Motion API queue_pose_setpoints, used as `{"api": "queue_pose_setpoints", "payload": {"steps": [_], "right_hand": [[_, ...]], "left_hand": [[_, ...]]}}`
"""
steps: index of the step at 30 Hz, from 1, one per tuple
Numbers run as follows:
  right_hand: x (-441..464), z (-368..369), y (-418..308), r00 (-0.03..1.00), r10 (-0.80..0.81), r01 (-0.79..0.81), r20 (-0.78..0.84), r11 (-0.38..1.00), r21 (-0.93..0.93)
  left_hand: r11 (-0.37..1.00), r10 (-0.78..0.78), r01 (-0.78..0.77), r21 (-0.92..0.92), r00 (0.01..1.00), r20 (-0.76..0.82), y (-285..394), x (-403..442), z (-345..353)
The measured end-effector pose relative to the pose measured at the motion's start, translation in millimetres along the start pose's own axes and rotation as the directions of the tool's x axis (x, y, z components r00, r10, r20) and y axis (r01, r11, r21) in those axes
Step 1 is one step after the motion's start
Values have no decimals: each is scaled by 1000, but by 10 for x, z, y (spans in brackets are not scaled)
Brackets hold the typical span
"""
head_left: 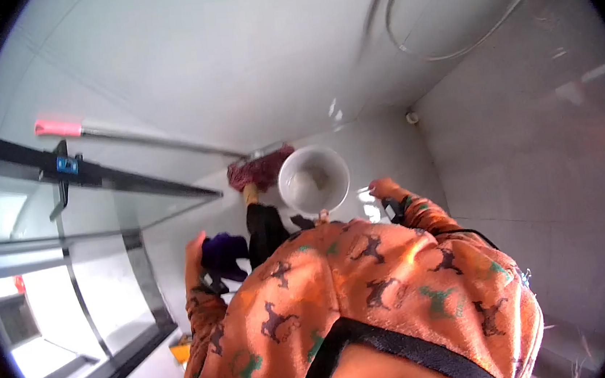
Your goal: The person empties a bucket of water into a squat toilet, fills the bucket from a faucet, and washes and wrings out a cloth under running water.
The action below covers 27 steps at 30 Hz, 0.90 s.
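Observation:
My left hand (194,252) is low on the left, closed on a bunched dark purple cloth (224,255) beside my dark trouser leg. To the right, my right hand (383,188) hovers over the floor with its fingers curled in, and nothing shows in it. Between the hands, nearer the right one, a round white bucket (345,177) stands on the floor. Some cloudy liquid seems to lie in its bottom. Neither hand touches the bucket.
A mop with a maroon head (260,167) and a pink-tipped handle (58,128) leans left of the bucket. A dark-framed glass door (119,179) is at the left. A pale hose (443,57) hangs on the upper-right wall. A small white fitting (412,117) sits near the corner.

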State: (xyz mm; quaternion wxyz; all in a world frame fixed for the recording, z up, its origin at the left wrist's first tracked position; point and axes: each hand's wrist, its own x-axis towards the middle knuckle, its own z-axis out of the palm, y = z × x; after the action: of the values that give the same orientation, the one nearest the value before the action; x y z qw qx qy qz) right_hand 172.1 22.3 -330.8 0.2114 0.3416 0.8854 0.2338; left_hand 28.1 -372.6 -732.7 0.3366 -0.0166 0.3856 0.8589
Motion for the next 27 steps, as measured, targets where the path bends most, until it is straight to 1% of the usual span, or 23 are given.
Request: {"api": "queue_pose_setpoints", "payload": {"steps": [1, 2, 3, 4, 5, 6, 7, 8, 9, 10, 11, 12, 13, 14, 15, 16, 18, 19, 20, 21, 23, 24, 27], "right_hand": [[154, 68, 205, 980, -174, 164, -98, 981, -103], [-98, -141, 130, 980, -171, 166, -103, 985, -55], [-309, -370, 133, 891, -411, 348, -193, 891, -291], [-678, -723, -115, 958, -103, 119, -268, 992, 43], [-977, -1063, -188, 872, -132, 204, -472, 973, 104], [-1170, -1487, -228, 723, -129, 325, -678, 930, 170], [-1421, -1835, -321, 552, -84, 452, -830, 866, 213], [-1832, -2282, -499, 358, -45, 591, -933, 784, 189], [-2134, -2736, -632, 184, 31, 673, -982, 725, 149], [-2446, -3141, -703, -50, 19, 688, -999, 725, -20], [-2648, -3587, -695, -241, -27, 691, -970, 697, -191], [-2876, -4045, -657, -493, -132, 452, -860, 806, -382], [-2876, -4451, -491, -625, -147, 344, -767, 830, -439], [-3084, -4790, -427, -585, -71, 323, -808, 893, -312], [-3169, -5154, -306, -602, -77, 342, -795, 874, -345], [-3126, -5424, -209, -537, -23, 375, -843, 889, -264], [-3006, -5753, -58, -182, 43, 372, -982, 928, -28], [-2847, -5889, 118, -55, 64, 484, -996, 875, 29], [-2530, -6084, 478, 6, 35, 787, -999, 616, 26], [-2280, -6233, 748, 33, 0, 942, -999, 334, 31], [-2204, -6173, 845, 17, 18, 991, -1000, 131, 19], [-2300, -6089, 729, -7, 80, 958, -997, 286, 16], [-2335, -5976, 394, -42, 67, 960, -997, 279, -21]], "left_hand": [[998, 58, -59, 34, 998, 28, 123, -80, 59], [997, 11, -8, -80, 999, 49, 138, -149, 65], [980, -35, 48, -191, 997, 69, 98, -174, 44], [982, -16, 25, -188, 999, 50, 250, -473, 182], [983, 3, 3, -183, 1000, 31, 391, -764, 315], [984, 22, -19, -178, 1000, 11, 548, -1067, 455], [969, 230, -228, 92, 973, -8, 243, -872, 296], [991, 20, -13, -136, 998, 53, 527, -1175, 431], [997, 69, -70, -17, 996, -50, 537, -1080, 394], [990, 107, -92, 104, 983, -150, 440, -1021, 335], [989, 116, -101, 111, 983, -140, 476, -921, 292], [994, 94, -89, 60, 991, -99, 512, -773, 274], [998, 60, -59, 19, 997, -57, 502, -695, 277], [998, 54, -52, 37, 997, -48, 551, -632, 335], [999, 47, -46, 15, 998, -31, 699, -629, 421], [1000, 23, -23, -9, 1000, -19, 761, -669, 494], [998, 68, -68, -17, 998, 14, 960, -720, 666], [993, 109, -110, 54, 994, 21, 721, -351, 595], [976, 158, -160, 146, 987, 24, 981, -664, 840], [983, 117, -118, 140, 993, 12, 903, -663, 872], [992, 49, -47, 117, 999, -9, 727, -639, 876], [994, 22, -19, 106, 999, -24, 605, -612, 811], [997, -52, 57, 50, 994, -93, 210, -533, 509]]}}
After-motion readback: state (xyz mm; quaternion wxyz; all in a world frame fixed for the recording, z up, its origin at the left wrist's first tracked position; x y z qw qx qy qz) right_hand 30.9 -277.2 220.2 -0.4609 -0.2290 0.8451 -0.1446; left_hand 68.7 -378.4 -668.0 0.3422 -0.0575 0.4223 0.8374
